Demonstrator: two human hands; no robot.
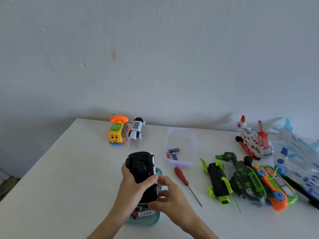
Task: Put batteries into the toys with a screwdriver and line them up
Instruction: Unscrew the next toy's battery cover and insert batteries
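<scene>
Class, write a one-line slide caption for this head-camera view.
Both hands hold an upturned black toy car; red screwdriver lies beside.

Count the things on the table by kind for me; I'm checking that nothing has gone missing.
Toys: 8 (phone bus, robot dog, car gripped by left hand and right hand, helicopter, plane, green vehicle, green dinosaur, orange-green toy)
Screwdrivers: 1
Trays: 2 (clear, teal)
Total: 11; batteries inside too unclear to count.

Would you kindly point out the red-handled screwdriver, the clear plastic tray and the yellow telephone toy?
Red-handled screwdriver (181,176): head view, on its handle.
Clear plastic tray (179,131): head view, far rim.
Yellow telephone toy (115,137): head view, smiling front.
</scene>
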